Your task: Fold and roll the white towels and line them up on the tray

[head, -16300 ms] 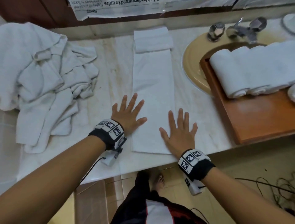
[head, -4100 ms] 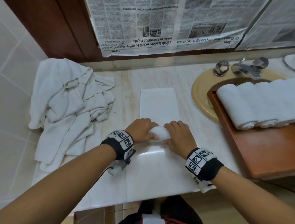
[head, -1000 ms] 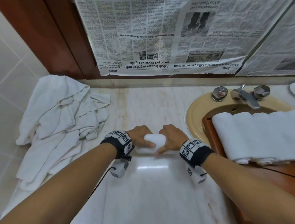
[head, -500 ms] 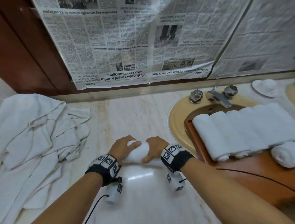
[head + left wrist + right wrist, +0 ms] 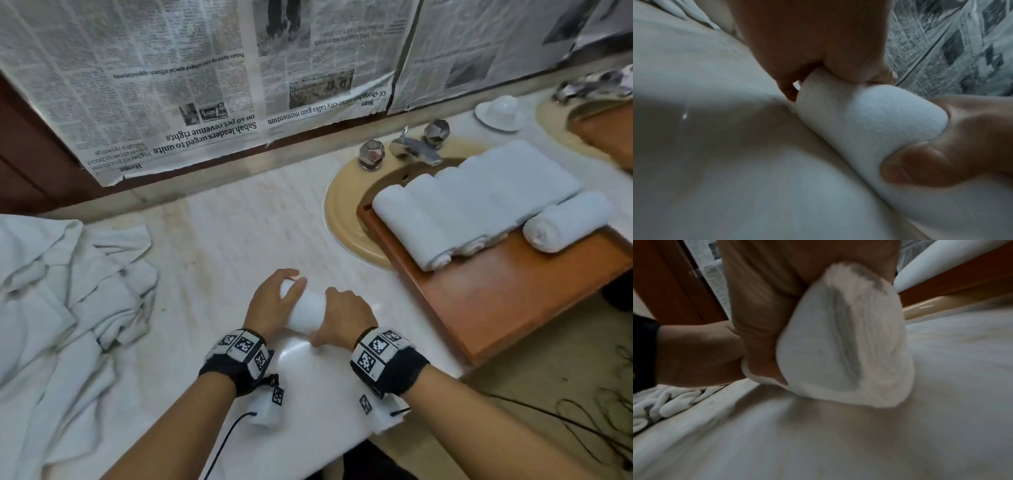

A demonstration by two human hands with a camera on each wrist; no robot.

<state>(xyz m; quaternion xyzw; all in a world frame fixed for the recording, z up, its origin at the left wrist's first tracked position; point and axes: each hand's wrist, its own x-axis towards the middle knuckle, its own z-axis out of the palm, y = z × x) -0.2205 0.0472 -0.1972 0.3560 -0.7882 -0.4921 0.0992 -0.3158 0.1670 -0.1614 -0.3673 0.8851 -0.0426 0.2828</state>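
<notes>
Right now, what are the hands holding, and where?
Both hold the rolled towel: left hand grips its left end, right hand its right end.

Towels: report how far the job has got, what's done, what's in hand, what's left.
Done: a row of rolled towels lies side by side on the wooden tray, with one more roll crosswise at their near right.
In hand: the left hand and right hand grip a fully rolled towel on the counter, not yet on the tray.
Left: the crumpled towel pile awaits folding and rolling.
</notes>
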